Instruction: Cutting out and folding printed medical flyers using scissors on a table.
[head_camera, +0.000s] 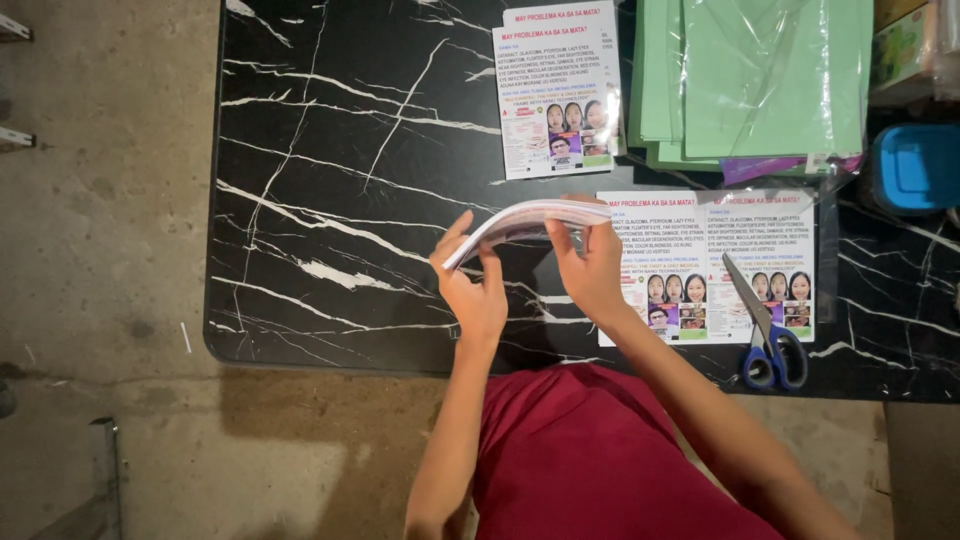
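Where hands grip: white leaflet stack (525, 222).

Head camera, straight down, near, over table (330, 150) edge.

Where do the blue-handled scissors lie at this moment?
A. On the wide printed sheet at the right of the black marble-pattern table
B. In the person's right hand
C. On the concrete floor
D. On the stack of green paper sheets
A: the blue-handled scissors rest on the wide printed sheet on the black marble-pattern table, while the left hand and the right hand hold a bent stack of leaflets.
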